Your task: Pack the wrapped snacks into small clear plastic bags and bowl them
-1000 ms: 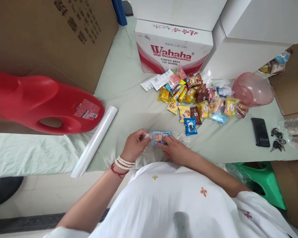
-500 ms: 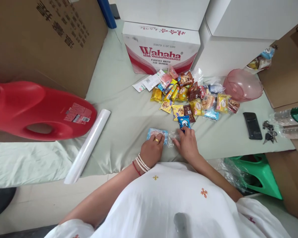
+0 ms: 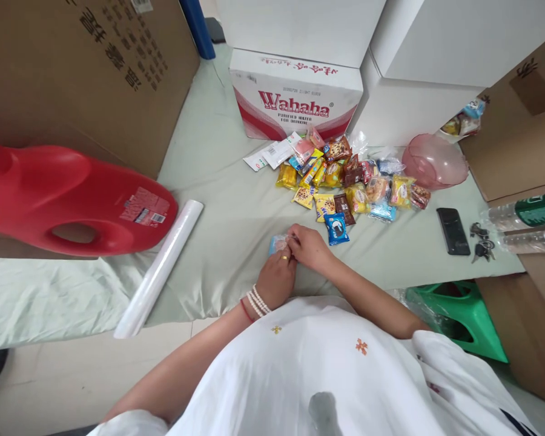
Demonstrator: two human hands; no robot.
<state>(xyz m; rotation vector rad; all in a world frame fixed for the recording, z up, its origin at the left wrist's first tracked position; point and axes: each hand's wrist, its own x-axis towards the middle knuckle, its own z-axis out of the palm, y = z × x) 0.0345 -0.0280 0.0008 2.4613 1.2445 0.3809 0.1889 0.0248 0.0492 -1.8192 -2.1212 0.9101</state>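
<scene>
A small light-blue snack packet (image 3: pixel 276 245) lies on the cloth at the near middle, partly covered by my fingers. Clear, shiny plastic shows over its upper side. My left hand (image 3: pixel 278 275), with a ring and beaded bracelets, has its bent fingers on the packet's near side, gripping it. From the right, my right hand (image 3: pixel 312 248) meets it, thumb and fingers pinched together at the packet's right end on what looks like the clear plastic. The fingertips of both hands touch and hide part of it. A dark-blue snack packet (image 3: pixel 336 228) lies just beyond my right hand.
Several wrapped snacks (image 3: pixel 333 174) are heaped before a Wahaha carton (image 3: pixel 295 100). A pink bowl (image 3: pixel 436 162), phone (image 3: pixel 454 231) and keys (image 3: pixel 483 248) lie rightward. Leftward are a white roll (image 3: pixel 160 269) and a big red jug (image 3: pixel 72 203). A green stool (image 3: pixel 481 339) stands below.
My right hand has moved left from the dark-blue packet to the light-blue one and now pinches beside my left hand. The clear plastic has gone from the right side onto the packet.
</scene>
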